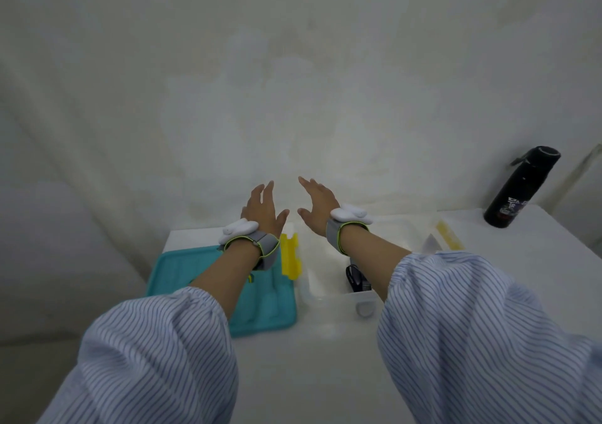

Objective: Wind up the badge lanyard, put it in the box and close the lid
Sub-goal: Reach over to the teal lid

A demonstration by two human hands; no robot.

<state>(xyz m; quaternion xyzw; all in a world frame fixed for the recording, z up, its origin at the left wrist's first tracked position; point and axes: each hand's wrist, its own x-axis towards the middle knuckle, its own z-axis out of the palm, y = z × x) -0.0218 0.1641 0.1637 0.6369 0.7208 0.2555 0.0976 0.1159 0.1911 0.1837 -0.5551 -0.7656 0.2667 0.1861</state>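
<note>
Left hand point(264, 210): fingers spread and relaxed, palm facing away, raised in the air past the far edge of the worktop. Holding nothing. Looks like a ready pose, not a reach.
Right hand point(317, 205): same deal, fingers apart and empty, mirroring the other one, the two close together but not touching.
Sleeves point(156, 352): striped blue-white, nearest the camera, covering a lot of the near worktop, so anything lying under them is hidden.
Worktop point(309, 358): white, carries everything below.
Teal tray point(267, 306): lies flat on the left under the left forearm, probably the working surface for winding.
Lanyard: can't really pin it down. A small yellow-blue scrap peeks out beside the left forearm on the tray, could be part of it, too small to tell.
Box point(329, 280): clear plastic, sits between the forearms, open on top. Something dark point(355, 278) sits inside near the right forearm, could be the badge clip, can't tell.
Yellow latch point(290, 256): on the box's left side, flipped open so the box stays accessible.
Lid point(436, 239): clear with a yellow edge, lying just right of the box, handy for closing later.
Black bottle point(521, 187): upright in the far right corner, well out of the way.
Progress guess: lid is off, so closing is not yet done.
</note>
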